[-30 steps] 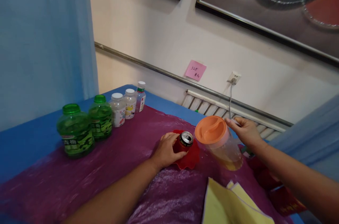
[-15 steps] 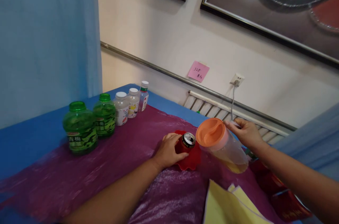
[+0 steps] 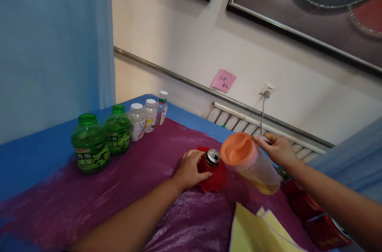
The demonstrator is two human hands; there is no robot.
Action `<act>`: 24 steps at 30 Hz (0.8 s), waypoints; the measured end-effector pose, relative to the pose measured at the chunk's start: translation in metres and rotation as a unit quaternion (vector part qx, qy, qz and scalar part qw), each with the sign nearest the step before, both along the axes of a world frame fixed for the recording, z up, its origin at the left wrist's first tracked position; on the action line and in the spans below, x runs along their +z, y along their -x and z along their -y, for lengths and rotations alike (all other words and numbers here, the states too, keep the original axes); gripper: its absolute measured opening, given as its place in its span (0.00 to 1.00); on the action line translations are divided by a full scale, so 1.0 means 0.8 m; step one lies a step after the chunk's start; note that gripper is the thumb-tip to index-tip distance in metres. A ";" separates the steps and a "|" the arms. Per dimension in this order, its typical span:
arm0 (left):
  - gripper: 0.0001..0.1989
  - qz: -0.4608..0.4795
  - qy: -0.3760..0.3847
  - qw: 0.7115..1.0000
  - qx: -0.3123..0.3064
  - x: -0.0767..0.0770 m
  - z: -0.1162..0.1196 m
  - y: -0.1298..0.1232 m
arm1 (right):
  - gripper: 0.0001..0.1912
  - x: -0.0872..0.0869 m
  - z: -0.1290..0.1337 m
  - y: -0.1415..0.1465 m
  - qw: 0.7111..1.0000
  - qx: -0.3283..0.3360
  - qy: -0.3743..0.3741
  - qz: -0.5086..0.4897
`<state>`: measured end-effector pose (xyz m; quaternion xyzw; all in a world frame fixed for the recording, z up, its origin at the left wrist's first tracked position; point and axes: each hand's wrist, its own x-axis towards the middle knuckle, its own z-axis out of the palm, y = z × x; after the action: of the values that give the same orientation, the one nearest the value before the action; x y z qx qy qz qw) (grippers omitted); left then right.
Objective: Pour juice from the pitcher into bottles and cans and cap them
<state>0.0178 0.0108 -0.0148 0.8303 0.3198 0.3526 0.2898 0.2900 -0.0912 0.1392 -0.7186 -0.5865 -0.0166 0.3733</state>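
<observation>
My left hand [image 3: 191, 168] is wrapped round a red drink can [image 3: 210, 160], whose silver top has an open mouth. The can stands upright on a red scalloped mat [image 3: 216, 180]. Just to its right is a clear plastic pitcher [image 3: 253, 168] with an orange lid, tilted so that the lid leans toward the can. My right hand [image 3: 276, 148] grips the pitcher by its handle, which is mostly hidden by the fingers. Some yellowish liquid lies low inside the pitcher. Whether any liquid is leaving the spout, I cannot tell.
Two green jugs [image 3: 90, 144] and several small white-capped bottles [image 3: 137, 123] line the left of the purple table cover [image 3: 143, 164]. Yellow cloths [image 3: 253, 228] lie at the front. More red cans [image 3: 325, 230] stand at the right. Behind is a white radiator [image 3: 238, 123].
</observation>
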 end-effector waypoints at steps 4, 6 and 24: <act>0.31 -0.002 -0.001 1.000 -0.001 0.001 0.000 0.000 | 0.33 0.003 0.000 0.002 1.000 -0.002 0.004 0.014; 0.31 0.000 0.002 1.000 -0.001 0.001 0.000 0.000 | 0.33 0.004 0.000 0.001 1.000 -0.003 0.006 0.018; 0.32 -0.011 0.011 1.000 -0.001 0.000 0.000 0.000 | 0.32 0.010 0.002 -0.001 0.998 -0.026 0.029 0.054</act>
<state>0.0176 0.0106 -0.0146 0.8313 0.3256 0.3396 0.2961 0.2908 -0.0926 0.1475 -0.7424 -0.5869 -0.0477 0.3194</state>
